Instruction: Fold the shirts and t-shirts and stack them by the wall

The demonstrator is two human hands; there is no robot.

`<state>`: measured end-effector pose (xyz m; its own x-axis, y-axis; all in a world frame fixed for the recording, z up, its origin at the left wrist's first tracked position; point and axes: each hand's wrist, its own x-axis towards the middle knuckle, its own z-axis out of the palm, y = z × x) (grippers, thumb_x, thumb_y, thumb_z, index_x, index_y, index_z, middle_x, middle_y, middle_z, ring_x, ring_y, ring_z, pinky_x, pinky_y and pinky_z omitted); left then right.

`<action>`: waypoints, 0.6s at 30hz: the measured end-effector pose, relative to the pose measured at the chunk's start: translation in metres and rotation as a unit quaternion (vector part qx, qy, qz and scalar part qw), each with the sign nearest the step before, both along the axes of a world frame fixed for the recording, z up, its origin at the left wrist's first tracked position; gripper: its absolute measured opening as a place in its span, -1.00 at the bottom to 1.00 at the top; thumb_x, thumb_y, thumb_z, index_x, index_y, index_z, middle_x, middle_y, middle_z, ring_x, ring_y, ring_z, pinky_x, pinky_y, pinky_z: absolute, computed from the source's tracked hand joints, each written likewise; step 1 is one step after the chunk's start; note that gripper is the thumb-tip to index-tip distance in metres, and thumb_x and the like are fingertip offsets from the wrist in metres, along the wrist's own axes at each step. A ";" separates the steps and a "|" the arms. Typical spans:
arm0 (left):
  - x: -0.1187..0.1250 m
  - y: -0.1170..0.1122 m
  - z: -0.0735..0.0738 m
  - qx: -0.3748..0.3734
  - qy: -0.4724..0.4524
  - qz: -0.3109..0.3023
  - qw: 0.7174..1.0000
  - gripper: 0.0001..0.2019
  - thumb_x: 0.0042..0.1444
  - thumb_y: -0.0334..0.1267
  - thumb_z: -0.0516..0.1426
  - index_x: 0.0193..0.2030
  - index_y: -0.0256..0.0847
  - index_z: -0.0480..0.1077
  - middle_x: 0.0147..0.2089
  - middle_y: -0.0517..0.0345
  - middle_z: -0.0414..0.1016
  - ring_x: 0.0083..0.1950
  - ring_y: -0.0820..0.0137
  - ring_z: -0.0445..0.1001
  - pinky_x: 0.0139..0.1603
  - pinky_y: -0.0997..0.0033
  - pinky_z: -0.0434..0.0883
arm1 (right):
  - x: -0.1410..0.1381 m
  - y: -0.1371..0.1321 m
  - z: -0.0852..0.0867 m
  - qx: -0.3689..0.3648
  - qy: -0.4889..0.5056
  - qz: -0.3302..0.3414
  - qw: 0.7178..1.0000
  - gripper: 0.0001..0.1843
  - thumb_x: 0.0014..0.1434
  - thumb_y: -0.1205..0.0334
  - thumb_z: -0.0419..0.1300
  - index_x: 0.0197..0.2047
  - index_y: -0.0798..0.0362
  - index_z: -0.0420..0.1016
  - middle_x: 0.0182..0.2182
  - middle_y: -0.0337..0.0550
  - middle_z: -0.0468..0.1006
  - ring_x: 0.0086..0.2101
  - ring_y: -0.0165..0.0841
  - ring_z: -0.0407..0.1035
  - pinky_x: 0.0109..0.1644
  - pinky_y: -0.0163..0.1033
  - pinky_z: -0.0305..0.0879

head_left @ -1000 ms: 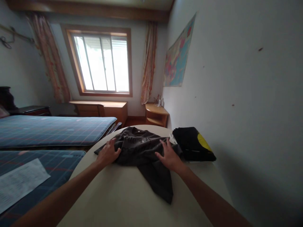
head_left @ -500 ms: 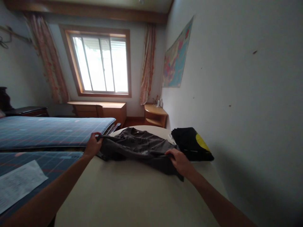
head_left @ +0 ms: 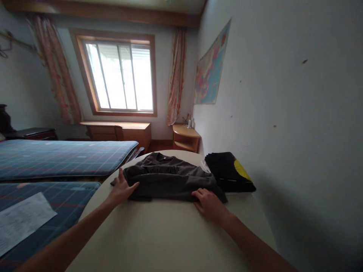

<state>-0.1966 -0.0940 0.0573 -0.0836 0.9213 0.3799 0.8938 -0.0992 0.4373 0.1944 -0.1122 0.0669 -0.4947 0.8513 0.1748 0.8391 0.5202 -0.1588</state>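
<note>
A dark grey T-shirt (head_left: 170, 185) with dark lettering lies on the pale round-edged table (head_left: 170, 234), its lower part folded up over the front and partly covering the print. At its left side my left hand (head_left: 121, 190) rests with thumb and fingers spread, touching the cloth. My right hand (head_left: 210, 204) lies on the near edge towards the right, fingers on top of the fabric and the thumb apart from them. To the right of the shirt sits a folded black garment stack (head_left: 227, 172) with a yellow patch.
Blue plaid mattresses (head_left: 62, 156) stand left of the table, one with a printed paper sheet (head_left: 25, 221) on it. A white wall (head_left: 306, 158) runs along the right. Farther back are a wooden desk (head_left: 136, 132) and a corner shelf (head_left: 185, 131).
The shirt's lifted near edge has come down and lies flat in a fold. My left hand has let go and spread its fingers; both hands moved lower, nearer me.
</note>
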 end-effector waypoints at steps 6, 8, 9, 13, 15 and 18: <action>0.018 -0.044 -0.017 0.121 0.229 -0.151 0.954 -0.82 0.24 -0.28 0.05 -0.11 -0.13 0.47 0.13 -0.05 0.39 0.22 0.08 0.29 0.28 0.02 0.17 | 0.020 0.015 -0.009 -0.041 0.021 -0.006 0.999 -0.51 0.23 0.49 -0.10 0.15 0.12 0.40 0.09 -0.01 0.46 0.04 -0.29 0.40 0.18 -0.25 0.25; 0.019 -0.045 -0.019 0.082 0.270 -0.231 0.931 -0.79 0.30 -0.34 0.01 -0.19 -0.10 0.48 0.00 0.05 0.46 0.09 0.19 0.38 0.18 0.12 0.26 | 0.025 0.019 -0.007 -0.036 -0.015 0.010 0.999 -0.43 0.20 0.54 -0.13 0.20 0.06 0.38 0.18 -0.05 0.39 0.06 -0.29 0.39 0.17 -0.24 0.27; 0.020 -0.043 -0.019 0.067 0.280 -0.250 0.924 -0.79 0.31 -0.35 0.01 -0.16 -0.09 0.48 -0.03 0.07 0.48 0.04 0.21 0.40 0.13 0.15 0.29 | 0.027 0.020 -0.005 -0.025 -0.038 0.013 0.999 -0.40 0.19 0.55 -0.13 0.22 0.02 0.37 0.21 -0.06 0.36 0.07 -0.27 0.38 0.15 -0.22 0.29; 0.023 -0.032 -0.020 0.035 0.310 -0.227 0.922 -0.74 0.27 -0.44 0.04 -0.01 -0.11 0.46 -0.08 0.04 0.50 -0.05 0.20 0.43 0.02 0.15 0.32 | 0.028 0.022 -0.002 0.033 -0.124 -0.017 0.992 -0.39 0.19 0.55 -0.08 0.21 -0.09 0.40 0.10 -0.01 0.43 0.02 -0.15 0.40 -0.01 -0.17 0.40; 0.025 -0.029 -0.021 0.028 0.314 -0.212 0.925 -0.71 0.26 -0.47 0.01 0.01 -0.15 0.45 -0.10 0.01 0.50 -0.08 0.18 0.44 -0.01 0.15 0.33 | 0.028 0.023 -0.002 0.046 -0.138 -0.033 0.989 -0.40 0.20 0.54 -0.07 0.21 -0.08 0.39 0.01 0.01 0.48 -0.06 -0.17 0.44 -0.10 -0.21 0.42; 0.022 -0.022 -0.019 0.054 0.258 -0.198 0.944 -0.67 0.26 -0.47 -0.04 0.05 -0.17 0.43 -0.08 -0.01 0.49 -0.06 0.19 0.43 0.00 0.16 0.35 | 0.033 0.027 -0.001 0.066 -0.094 -0.032 0.993 -0.45 0.24 0.53 -0.09 0.20 -0.02 0.37 -0.06 -0.01 0.52 -0.10 -0.24 0.46 -0.09 -0.28 0.40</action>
<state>-0.1749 -0.1163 0.0380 0.4819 0.7948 0.3690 0.8682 -0.4900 -0.0784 0.2271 -0.0854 0.0662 -0.4750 0.8577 0.1967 0.8794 0.4709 0.0703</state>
